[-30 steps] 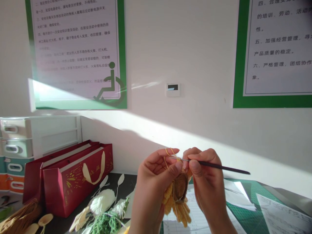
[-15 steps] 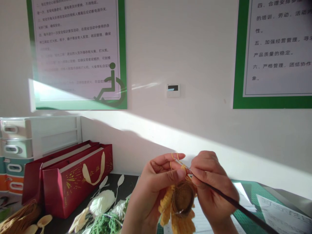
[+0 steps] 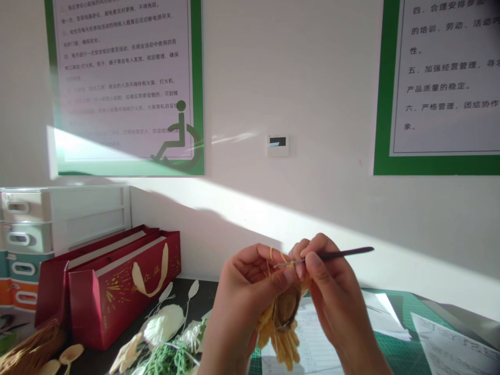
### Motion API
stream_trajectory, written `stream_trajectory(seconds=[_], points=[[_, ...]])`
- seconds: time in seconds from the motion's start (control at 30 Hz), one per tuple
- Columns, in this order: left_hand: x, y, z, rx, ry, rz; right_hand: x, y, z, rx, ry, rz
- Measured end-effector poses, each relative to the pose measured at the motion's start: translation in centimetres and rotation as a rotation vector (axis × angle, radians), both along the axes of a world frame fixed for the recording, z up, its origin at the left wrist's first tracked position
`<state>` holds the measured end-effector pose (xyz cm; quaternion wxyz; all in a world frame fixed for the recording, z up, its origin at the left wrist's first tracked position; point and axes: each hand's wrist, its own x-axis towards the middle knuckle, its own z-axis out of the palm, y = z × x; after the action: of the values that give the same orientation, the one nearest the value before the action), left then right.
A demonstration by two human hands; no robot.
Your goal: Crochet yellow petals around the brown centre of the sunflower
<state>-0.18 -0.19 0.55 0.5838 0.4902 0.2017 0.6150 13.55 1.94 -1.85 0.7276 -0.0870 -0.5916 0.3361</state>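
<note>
My left hand [image 3: 244, 297] holds a crocheted yellow sunflower [image 3: 283, 324] with a brown centre, its petals hanging below the fingers. Yellow yarn [image 3: 271, 253] runs up from the flower and loops around my left fingers. My right hand [image 3: 336, 297] pinches a slim crochet hook [image 3: 332, 255] with a dark handle. The metal tip of the hook sits among the yarn at the top of the flower, close to my left fingertips. My fingers hide the tip's exact contact point.
To the left stand a red gift bag [image 3: 117, 281] and a white drawer unit [image 3: 39, 229]. White and green crocheted pieces [image 3: 162, 324] lie on the dark table. A green cutting mat [image 3: 402, 333] with papers [image 3: 449, 344] lies to the right, below a wall.
The hook's handle has swung from pointing down and right to pointing up and right. My hands have risen slightly, and the flower now tilts with its centre turned further away.
</note>
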Motion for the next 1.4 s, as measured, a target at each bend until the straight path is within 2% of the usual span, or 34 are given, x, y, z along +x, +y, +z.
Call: stream_trajectory(seconds=[0.1, 0.17, 0.3, 0.5, 0.77, 1.13, 1.4], points=[[0.4, 0.1, -0.2, 0.039, -0.031, 0.055, -0.1, 0.1, -0.1, 0.113, -0.032, -0.161], [0.5, 0.1, -0.2, 0.047, -0.034, 0.082, -0.1, 0.2, -0.3, 0.151, -0.030, -0.209], [0.6, -0.2, 0.1, 0.058, -0.028, 0.120, 0.1, 0.7, -0.6, 0.121, -0.003, -0.182], [0.4, -0.1, 0.2, 0.088, -0.013, 0.097, 0.9, 0.9, -1.1, 0.060, 0.023, -0.138], [0.1, 0.5, -0.1, 0.068, 0.025, 0.085, 2.2, 1.2, -0.9, 0.156, -0.038, -0.185], [-0.3, 0.6, 0.0, 0.028, 0.053, 0.034, 2.9, 0.3, 0.0, 0.404, -0.191, -0.371], [-0.2, 0.6, 0.1, 0.017, 0.022, 0.039, 2.8, 0.2, -0.4, 0.513, -0.256, -0.519]])
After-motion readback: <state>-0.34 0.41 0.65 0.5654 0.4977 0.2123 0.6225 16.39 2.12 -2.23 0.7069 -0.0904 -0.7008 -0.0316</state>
